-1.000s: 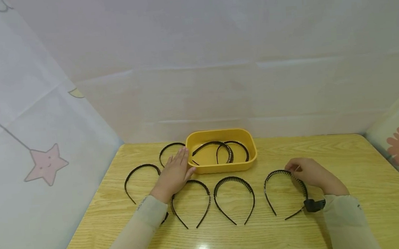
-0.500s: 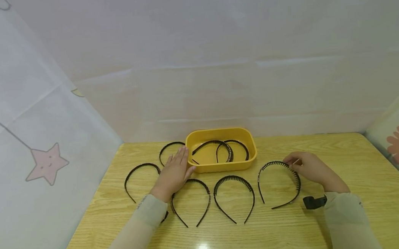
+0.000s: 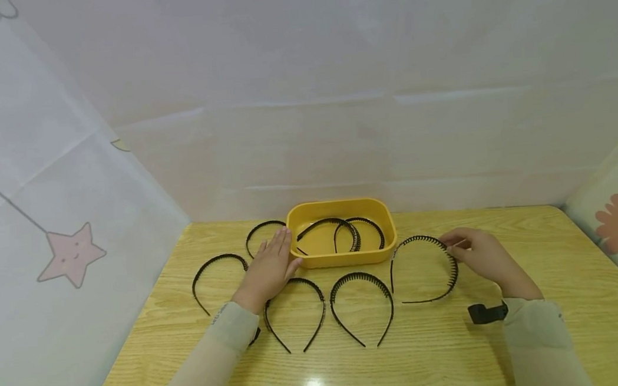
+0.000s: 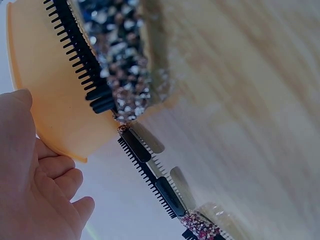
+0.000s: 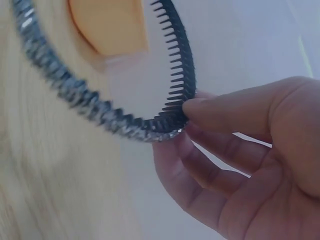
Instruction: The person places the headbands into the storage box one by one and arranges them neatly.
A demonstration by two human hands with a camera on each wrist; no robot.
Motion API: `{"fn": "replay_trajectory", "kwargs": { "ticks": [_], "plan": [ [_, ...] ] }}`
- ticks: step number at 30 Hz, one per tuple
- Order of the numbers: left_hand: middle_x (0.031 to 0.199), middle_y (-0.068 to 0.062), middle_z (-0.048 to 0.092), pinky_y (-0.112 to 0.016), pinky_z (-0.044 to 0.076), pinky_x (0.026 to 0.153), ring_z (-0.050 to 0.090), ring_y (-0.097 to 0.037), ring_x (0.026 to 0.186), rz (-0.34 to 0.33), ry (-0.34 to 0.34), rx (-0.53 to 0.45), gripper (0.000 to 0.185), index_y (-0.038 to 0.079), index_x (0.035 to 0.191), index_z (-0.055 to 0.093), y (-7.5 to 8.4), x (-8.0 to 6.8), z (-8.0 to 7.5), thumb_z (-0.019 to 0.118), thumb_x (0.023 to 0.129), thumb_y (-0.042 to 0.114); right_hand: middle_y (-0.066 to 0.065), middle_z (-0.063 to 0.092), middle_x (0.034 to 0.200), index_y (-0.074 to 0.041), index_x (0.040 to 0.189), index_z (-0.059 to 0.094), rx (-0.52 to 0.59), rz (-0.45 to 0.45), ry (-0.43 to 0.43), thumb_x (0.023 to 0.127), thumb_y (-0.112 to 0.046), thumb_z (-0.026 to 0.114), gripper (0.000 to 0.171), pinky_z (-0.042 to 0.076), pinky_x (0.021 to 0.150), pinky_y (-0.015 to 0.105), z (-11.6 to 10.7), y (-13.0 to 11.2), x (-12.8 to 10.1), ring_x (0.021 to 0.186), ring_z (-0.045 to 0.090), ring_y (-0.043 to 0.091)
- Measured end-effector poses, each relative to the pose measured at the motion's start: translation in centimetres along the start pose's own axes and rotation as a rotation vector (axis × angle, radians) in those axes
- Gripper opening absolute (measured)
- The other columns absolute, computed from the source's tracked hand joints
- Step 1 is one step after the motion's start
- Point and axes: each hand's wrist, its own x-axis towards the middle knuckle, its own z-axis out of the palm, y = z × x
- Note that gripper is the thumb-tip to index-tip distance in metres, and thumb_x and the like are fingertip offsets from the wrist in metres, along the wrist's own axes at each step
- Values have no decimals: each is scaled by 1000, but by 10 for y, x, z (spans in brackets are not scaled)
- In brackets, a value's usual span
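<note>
A yellow tray [image 3: 340, 204] stands at the back middle of the wooden table, with two black toothed headbands [image 3: 337, 222] in it. My right hand [image 3: 450, 244] pinches another black toothed headband [image 3: 420, 237] by its arch and holds it just right of the tray. The right wrist view shows thumb and fingers of that hand [image 5: 187, 114] closed on the headband [image 5: 100, 117], its outer side sparkling, near the tray [image 5: 107, 25]. My left hand [image 3: 286, 250] lies flat, fingers straight, against the tray's left end. In the left wrist view that hand [image 4: 35, 175] is beside the tray's edge [image 4: 55, 115].
Several more black headbands lie on the table: two left of the tray [image 3: 220, 258] [image 3: 265, 225] and two in front of it [image 3: 295, 312] [image 3: 362, 305]. Pale cloth walls close in the table at the back and both sides. A black wrist strap [image 3: 486, 313] sits on my right arm.
My right hand has carried its headband up off the table and leftward, toward the tray's right end. The left hand has stayed still.
</note>
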Motion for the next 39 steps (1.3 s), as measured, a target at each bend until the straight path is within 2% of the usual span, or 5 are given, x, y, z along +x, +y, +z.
{"fn": "replay_trajectory", "kwargs": {
  "ticks": [8,16,24,30,39],
  "plan": [
    [167,-18,17,-54,18,124,15,-31,154,-7,-11,4,76,-2,160,18,0,0,1,37,109,50,24,64,119,6,133,60,183,107,64,104,-7,57,32,62,83,40,1,-8,3,101,68,32],
    [167,-18,15,-54,18,124,14,-31,155,-17,-24,-2,75,-1,161,15,1,0,0,37,109,49,23,60,123,8,140,54,429,201,112,105,-13,57,41,60,86,30,6,-16,8,93,65,5],
    [168,-16,13,-55,18,124,14,-31,155,-24,-22,-8,75,-1,161,16,1,1,1,40,109,48,8,60,119,9,144,48,659,238,119,104,-14,60,48,59,90,31,13,-28,15,96,66,8],
    [167,-19,18,-55,19,123,16,-32,154,-19,-10,-8,75,-2,160,18,1,1,3,42,109,47,8,62,118,10,143,48,730,234,132,104,-13,59,47,59,90,29,23,-40,24,94,67,9],
    [167,-18,16,-55,19,123,16,-32,154,-14,-15,8,75,-2,160,17,0,1,3,40,109,48,7,63,112,12,141,49,851,240,168,101,-9,62,47,59,87,27,40,-56,41,91,68,9]
  ]
}}
